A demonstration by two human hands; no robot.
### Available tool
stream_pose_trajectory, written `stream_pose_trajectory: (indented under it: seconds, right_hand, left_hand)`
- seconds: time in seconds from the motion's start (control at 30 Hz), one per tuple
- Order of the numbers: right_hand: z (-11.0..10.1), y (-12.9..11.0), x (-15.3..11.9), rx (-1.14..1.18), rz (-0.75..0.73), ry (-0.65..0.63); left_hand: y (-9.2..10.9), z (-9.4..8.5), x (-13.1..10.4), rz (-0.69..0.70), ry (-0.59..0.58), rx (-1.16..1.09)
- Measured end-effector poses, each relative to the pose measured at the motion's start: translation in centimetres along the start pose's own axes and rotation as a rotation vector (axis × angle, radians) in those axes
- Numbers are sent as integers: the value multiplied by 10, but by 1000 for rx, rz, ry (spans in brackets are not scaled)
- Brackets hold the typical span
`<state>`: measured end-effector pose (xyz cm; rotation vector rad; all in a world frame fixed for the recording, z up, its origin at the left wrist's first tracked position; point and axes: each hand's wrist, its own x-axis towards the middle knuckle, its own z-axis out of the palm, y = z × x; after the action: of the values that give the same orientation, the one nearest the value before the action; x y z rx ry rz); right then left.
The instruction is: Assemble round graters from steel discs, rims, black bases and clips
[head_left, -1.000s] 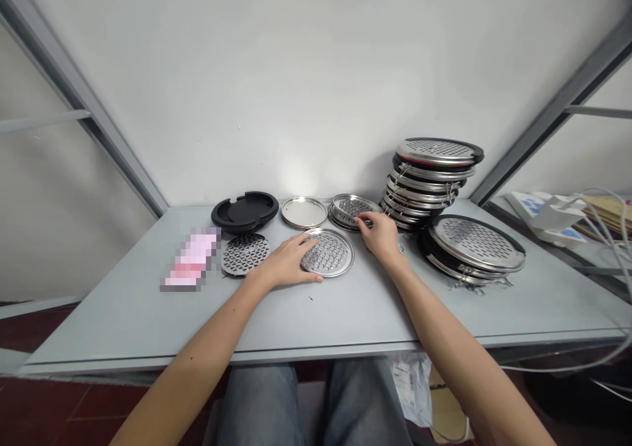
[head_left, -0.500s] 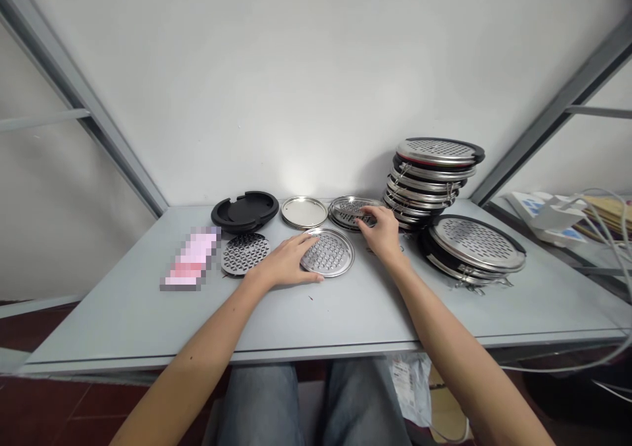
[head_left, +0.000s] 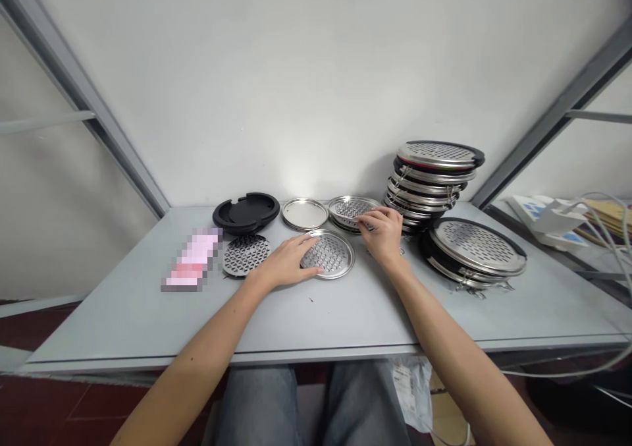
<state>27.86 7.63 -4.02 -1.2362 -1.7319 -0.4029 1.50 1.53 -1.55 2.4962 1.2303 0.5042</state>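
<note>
My left hand (head_left: 282, 261) rests with its fingers spread over the left edge of a round metal grater plate (head_left: 332, 255) lying on the table. Behind it and to the right is a stack of similar grater plates (head_left: 348, 207). My right hand (head_left: 384, 235) is closed at the near right rim of that stack, pinching the edge of the top plate. Its fingertips are partly hidden. Left of my left hand lies a perforated dark metal plate (head_left: 245, 256). A small pile of plain metal discs (head_left: 305, 213) sits beside the grater stack.
Black round plastic parts (head_left: 247, 213) lie at the back left, near a blurred pink item (head_left: 195, 258). At the right rise a tall stack of clipped round graters (head_left: 429, 182) and a shorter one (head_left: 476, 248). White cables and a power strip (head_left: 557, 219) are beyond.
My right hand has shifted slightly right and down, its fingers drawn closer together at the stack's rim. The left hand stays over the grater plate.
</note>
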Motion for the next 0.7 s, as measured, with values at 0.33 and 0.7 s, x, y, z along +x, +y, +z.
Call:
stream_pose_trajectory:
  seconds: [0.33, 0.7]
  right_hand:
    - [-15, -36, 4, 342, 117, -54]
    - [-16, -41, 13, 1246, 716, -111]
  left_hand:
    - [-3, 4, 8, -38, 290, -20]
    - [-6, 3, 10, -85, 529, 50]
